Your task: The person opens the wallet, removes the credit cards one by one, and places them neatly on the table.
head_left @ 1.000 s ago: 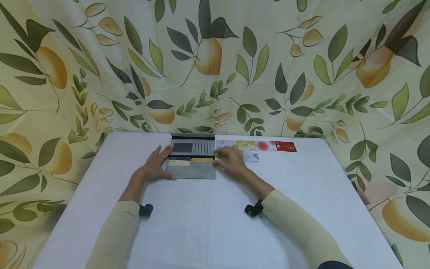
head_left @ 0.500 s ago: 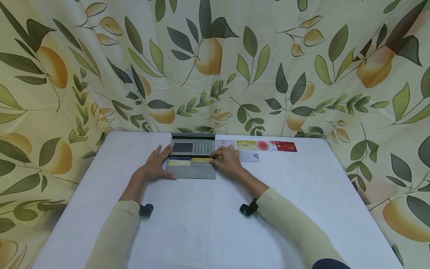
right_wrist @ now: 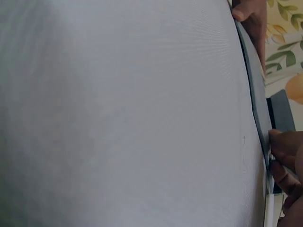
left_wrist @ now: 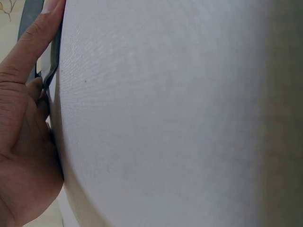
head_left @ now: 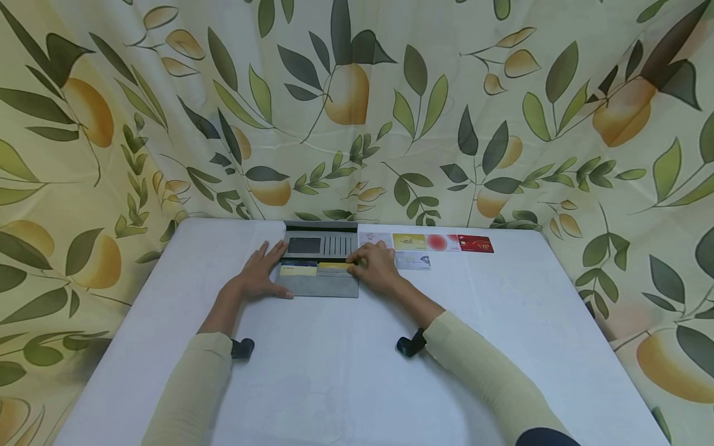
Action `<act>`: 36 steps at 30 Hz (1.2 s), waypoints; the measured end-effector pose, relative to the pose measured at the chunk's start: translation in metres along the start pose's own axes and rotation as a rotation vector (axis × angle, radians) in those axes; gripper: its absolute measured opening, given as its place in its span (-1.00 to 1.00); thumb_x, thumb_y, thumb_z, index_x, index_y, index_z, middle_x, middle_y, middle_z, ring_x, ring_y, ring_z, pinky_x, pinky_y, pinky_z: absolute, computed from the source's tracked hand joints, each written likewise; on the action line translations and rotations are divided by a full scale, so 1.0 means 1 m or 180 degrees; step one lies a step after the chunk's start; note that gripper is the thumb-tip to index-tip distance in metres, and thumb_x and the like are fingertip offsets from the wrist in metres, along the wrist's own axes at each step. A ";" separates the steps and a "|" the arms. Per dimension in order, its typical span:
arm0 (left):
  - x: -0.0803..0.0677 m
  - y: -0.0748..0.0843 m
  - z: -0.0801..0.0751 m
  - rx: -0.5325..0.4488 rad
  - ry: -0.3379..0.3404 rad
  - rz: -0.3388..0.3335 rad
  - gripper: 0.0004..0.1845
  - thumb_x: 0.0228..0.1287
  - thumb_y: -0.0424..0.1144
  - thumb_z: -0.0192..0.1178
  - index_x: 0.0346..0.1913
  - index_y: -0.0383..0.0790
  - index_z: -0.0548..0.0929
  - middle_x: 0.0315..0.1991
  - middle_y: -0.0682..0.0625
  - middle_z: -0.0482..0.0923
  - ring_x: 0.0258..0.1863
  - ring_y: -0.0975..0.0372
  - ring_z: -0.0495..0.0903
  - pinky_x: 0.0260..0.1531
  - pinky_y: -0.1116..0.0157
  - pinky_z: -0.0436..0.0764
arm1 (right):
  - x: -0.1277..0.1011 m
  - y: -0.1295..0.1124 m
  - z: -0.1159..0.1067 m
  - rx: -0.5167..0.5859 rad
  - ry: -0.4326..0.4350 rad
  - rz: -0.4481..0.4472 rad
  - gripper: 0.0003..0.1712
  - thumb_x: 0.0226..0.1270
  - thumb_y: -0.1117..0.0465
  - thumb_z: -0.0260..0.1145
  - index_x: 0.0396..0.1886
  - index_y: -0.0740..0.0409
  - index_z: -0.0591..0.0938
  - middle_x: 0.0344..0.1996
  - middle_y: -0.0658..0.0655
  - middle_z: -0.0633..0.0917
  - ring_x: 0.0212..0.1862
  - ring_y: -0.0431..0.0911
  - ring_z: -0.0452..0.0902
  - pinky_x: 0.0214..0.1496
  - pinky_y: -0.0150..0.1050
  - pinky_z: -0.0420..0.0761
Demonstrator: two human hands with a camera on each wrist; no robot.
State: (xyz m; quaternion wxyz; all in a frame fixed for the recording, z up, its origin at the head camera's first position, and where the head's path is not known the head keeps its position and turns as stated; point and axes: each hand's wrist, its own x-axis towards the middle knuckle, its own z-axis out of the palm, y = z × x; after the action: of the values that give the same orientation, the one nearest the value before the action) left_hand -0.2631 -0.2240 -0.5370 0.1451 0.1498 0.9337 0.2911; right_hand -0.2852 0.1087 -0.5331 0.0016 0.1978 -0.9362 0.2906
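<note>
A grey wallet (head_left: 318,286) lies unfolded at the table's far edge; its upper panel has a dark window and a striped part. Two cards show in its lower pockets: a dark-blue and cream card (head_left: 298,268) and a yellow card (head_left: 333,266). My left hand (head_left: 255,274) rests along the wallet's left side with fingers spread and thumb at the lower edge. At the right side, my right hand (head_left: 377,267) has thumb and index finger bent together at the yellow card's end, seeming to pinch it. In the right wrist view the right fingertips (right_wrist: 279,172) touch the wallet, partly cut off.
Right of the wallet lie a pale card (head_left: 375,237), a yellow-gold card (head_left: 409,241), a card with a red circle (head_left: 442,242), a red VIP card (head_left: 476,244) and a whitish card (head_left: 414,260). A patterned curtain (head_left: 424,173) hangs behind the white table (head_left: 312,371).
My right hand has shifted slightly left, from beside the wallet's right edge onto the yellow card's end. The left hand and wallet have stayed where they were.
</note>
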 end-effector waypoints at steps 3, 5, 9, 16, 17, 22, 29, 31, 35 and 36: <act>-0.001 0.001 0.000 0.0004 -0.0008 -0.0009 0.43 -0.06 0.16 0.67 0.73 -0.11 -0.08 0.74 -0.09 -0.26 0.67 -0.11 -0.46 0.60 -0.12 -0.36 | 0.001 0.000 0.001 -0.0010 -0.0007 0.0044 -0.72 0.29 -0.03 0.59 -0.08 -0.05 0.87 -0.03 -0.01 0.73 -0.10 -0.02 0.32 -0.06 -0.04 0.22; -0.001 0.001 0.000 0.0000 -0.0008 -0.0011 0.43 -0.06 0.16 0.67 0.73 -0.11 -0.07 0.74 -0.09 -0.26 0.67 -0.12 -0.46 0.60 -0.13 -0.36 | 0.002 -0.001 0.002 -0.0034 -0.0018 0.0057 -0.73 0.29 -0.03 0.59 -0.09 -0.05 0.87 -0.04 -0.02 0.73 -0.10 -0.02 0.32 -0.06 -0.05 0.23; -0.001 0.001 0.000 -0.0010 -0.0018 -0.0024 0.43 -0.07 0.18 0.66 0.73 -0.09 -0.07 0.74 -0.09 -0.26 0.67 -0.11 -0.47 0.60 -0.14 -0.36 | 0.003 -0.002 0.003 -0.0008 -0.0078 0.0112 -0.80 0.32 0.01 0.57 -0.16 -0.03 0.86 -0.10 -0.03 0.71 -0.10 -0.02 0.31 -0.06 -0.07 0.24; 0.000 -0.001 0.000 -0.0031 -0.0032 -0.0005 0.44 -0.09 0.22 0.65 0.73 -0.07 -0.08 0.74 -0.07 -0.28 0.67 -0.10 -0.48 0.59 -0.17 -0.34 | 0.003 -0.005 0.000 -0.0032 -0.0131 0.0098 -0.80 0.33 -0.02 0.55 -0.19 -0.04 0.85 -0.13 -0.04 0.69 -0.11 -0.01 0.30 -0.07 -0.07 0.22; 0.001 -0.001 0.000 -0.0035 -0.0030 -0.0006 0.45 -0.09 0.22 0.65 0.74 -0.07 -0.08 0.74 -0.06 -0.28 0.67 -0.10 -0.48 0.59 -0.17 -0.34 | 0.003 -0.005 -0.001 -0.0040 -0.0124 0.0080 -0.78 0.32 -0.03 0.56 -0.19 -0.04 0.85 -0.13 -0.04 0.69 -0.11 -0.01 0.30 -0.07 -0.07 0.22; 0.001 -0.004 0.001 -0.0028 -0.0016 0.0000 0.44 -0.09 0.21 0.65 0.73 -0.07 -0.08 0.74 -0.06 -0.27 0.67 -0.09 -0.48 0.60 -0.15 -0.36 | 0.003 -0.005 -0.001 -0.0067 -0.0116 0.0011 -0.67 0.21 -0.12 0.61 -0.18 -0.03 0.85 -0.11 -0.02 0.69 -0.11 0.00 0.30 -0.07 -0.06 0.22; 0.003 -0.007 0.002 -0.0010 0.0006 0.0053 0.45 -0.10 0.23 0.65 0.73 -0.09 -0.07 0.74 -0.10 -0.26 0.66 -0.12 -0.47 0.59 -0.15 -0.36 | 0.003 -0.004 -0.001 -0.0104 -0.0134 -0.0006 -0.66 0.20 -0.13 0.62 -0.17 -0.05 0.85 -0.08 -0.02 0.68 -0.10 0.00 0.30 -0.05 -0.06 0.23; 0.004 -0.008 0.003 -0.0001 0.0010 0.0040 0.45 -0.11 0.24 0.65 0.73 -0.07 -0.08 0.74 -0.08 -0.26 0.67 -0.11 -0.47 0.60 -0.14 -0.36 | 0.003 -0.004 0.000 -0.0108 -0.0133 -0.0016 -0.67 0.21 -0.12 0.63 -0.18 -0.04 0.84 -0.10 -0.02 0.68 -0.11 -0.01 0.30 -0.06 -0.06 0.24; 0.007 -0.012 0.005 0.0037 0.0014 0.0008 0.46 -0.12 0.26 0.64 0.74 -0.03 -0.09 0.74 -0.05 -0.27 0.67 -0.07 -0.48 0.60 -0.13 -0.35 | 0.004 -0.005 0.000 -0.0105 -0.0162 -0.0019 -0.69 0.22 -0.10 0.62 -0.19 -0.01 0.84 -0.14 -0.03 0.67 -0.12 -0.02 0.30 -0.08 -0.07 0.22; 0.007 -0.012 0.006 0.0042 0.0012 -0.0005 0.47 -0.13 0.26 0.64 0.74 -0.01 -0.09 0.74 -0.03 -0.27 0.67 -0.06 -0.48 0.60 -0.12 -0.35 | 0.004 -0.005 0.000 -0.0099 -0.0169 -0.0016 -0.69 0.23 -0.09 0.62 -0.19 -0.01 0.84 -0.14 -0.03 0.67 -0.12 -0.02 0.30 -0.08 -0.07 0.21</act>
State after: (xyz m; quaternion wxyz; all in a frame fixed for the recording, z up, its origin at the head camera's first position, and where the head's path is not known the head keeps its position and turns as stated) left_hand -0.2699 -0.2285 -0.5499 0.1426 0.1495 0.9360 0.2851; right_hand -0.2873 0.1033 -0.5301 -0.0195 0.2077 -0.9398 0.2707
